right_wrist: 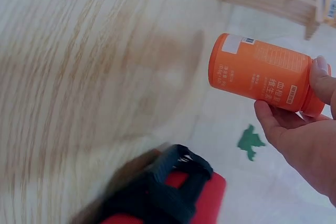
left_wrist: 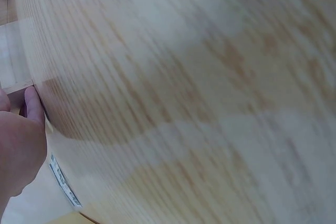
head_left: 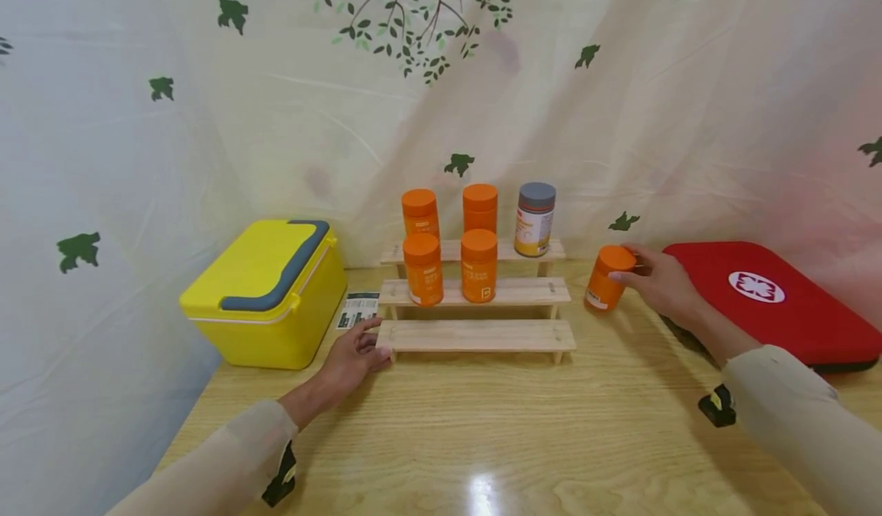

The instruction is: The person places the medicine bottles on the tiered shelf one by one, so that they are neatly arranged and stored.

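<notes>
My right hand [head_left: 664,282] grips an orange supplement bottle [head_left: 606,280] near its lid, fingers and thumb on opposite sides. The bottle [right_wrist: 262,72] leans and shows a white-printed label in the right wrist view. It is right of a three-tier wooden rack [head_left: 475,336]. At the left end of the lowest tier, my left hand [head_left: 350,359] holds the wood between thumb and fingers; only part of this hand [left_wrist: 21,145] shows in the left wrist view. Two orange bottles [head_left: 478,267] stand on the middle tier. Behind them are two more [head_left: 420,208] and a grey-lidded bottle [head_left: 534,221].
On the left stands a yellow box [head_left: 262,271] with a blue handle. A small printed card [head_left: 357,309] lies between it and the rack. A red case [head_left: 772,309] with a white emblem lies at the right, beneath my right forearm. A patterned cloth [head_left: 276,118] hangs behind.
</notes>
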A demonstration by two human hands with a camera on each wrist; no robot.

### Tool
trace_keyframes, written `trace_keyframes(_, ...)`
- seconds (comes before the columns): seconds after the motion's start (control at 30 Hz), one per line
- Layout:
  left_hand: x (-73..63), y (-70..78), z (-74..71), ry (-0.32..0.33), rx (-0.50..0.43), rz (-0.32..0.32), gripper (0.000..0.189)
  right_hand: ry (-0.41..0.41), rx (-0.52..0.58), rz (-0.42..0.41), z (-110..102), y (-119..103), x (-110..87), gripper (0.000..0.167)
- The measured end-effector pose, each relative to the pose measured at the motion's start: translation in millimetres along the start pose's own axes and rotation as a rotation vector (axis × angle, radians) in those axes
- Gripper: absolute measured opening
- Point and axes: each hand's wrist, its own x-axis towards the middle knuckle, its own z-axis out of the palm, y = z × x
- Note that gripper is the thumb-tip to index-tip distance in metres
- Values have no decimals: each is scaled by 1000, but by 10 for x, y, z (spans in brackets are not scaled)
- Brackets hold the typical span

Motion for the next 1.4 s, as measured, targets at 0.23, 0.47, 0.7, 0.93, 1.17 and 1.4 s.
trace_keyframes(0.23, -15, 7, -12, -3, 10, 6, 59, 53, -29, -29, -158, -223, -203, 66)
trace_keyframes(0.47, -5, -4, -25, 5, 3, 11, 58, 43, -17, -46, -238, -526, -333, 67)
trace_keyframes(0.7, -11, -11, -28, 1, 28, 11, 59, 40, 15, -157, -165, -875, -355, 57)
trace_keyframes(0.93, -15, -16, -15, -4, 2, 8, 59, 3, 39, -216, -19, -1085, -267, 57)
trace_keyframes(1.17, -8, -8, -8, -5, -20, 5, 59, -55, 64, -218, 136, -1159, -86, 53)
trace_keyframes(1.4, 7, -12, 1, -8, -35, 7, 60, -98, 79, -167, 239, -1193, 69, 53)
